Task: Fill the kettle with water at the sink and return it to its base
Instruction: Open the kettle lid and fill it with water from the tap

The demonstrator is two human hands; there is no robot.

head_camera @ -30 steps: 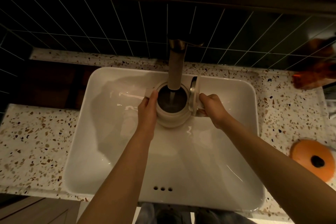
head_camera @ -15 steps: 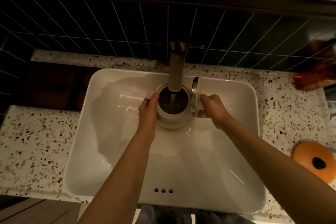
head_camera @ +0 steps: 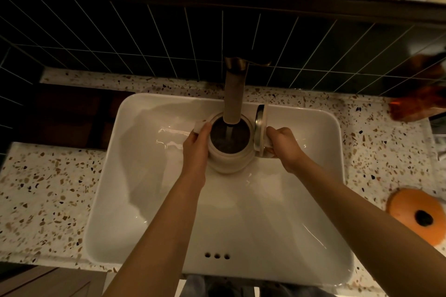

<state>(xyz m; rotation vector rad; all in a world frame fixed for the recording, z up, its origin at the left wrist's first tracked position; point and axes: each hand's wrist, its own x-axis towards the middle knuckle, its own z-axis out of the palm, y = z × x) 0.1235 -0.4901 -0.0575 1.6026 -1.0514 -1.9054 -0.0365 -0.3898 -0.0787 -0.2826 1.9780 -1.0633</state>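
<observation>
A cream kettle (head_camera: 229, 160) is held upright inside the white sink (head_camera: 144, 200), right under the brass tap (head_camera: 234, 96). Its lid (head_camera: 260, 132) stands flipped open on the right side. A thin stream of water runs from the tap into the kettle's dark mouth. My left hand (head_camera: 196, 144) presses against the kettle's left wall near the spout. My right hand (head_camera: 283, 147) is closed around the handle on the right, just below the lid. An orange round kettle base (head_camera: 415, 214) lies on the counter at the far right.
A speckled terrazzo counter (head_camera: 43, 200) surrounds the sink. Dark tiles cover the wall behind the tap, with a mirror above. An amber, blurred object (head_camera: 417, 101) sits at the back right of the counter. Three overflow holes (head_camera: 217, 255) mark the sink's near wall.
Hands and kettle stay in place under the tap while water keeps running in. Only the camera has shifted slightly.
</observation>
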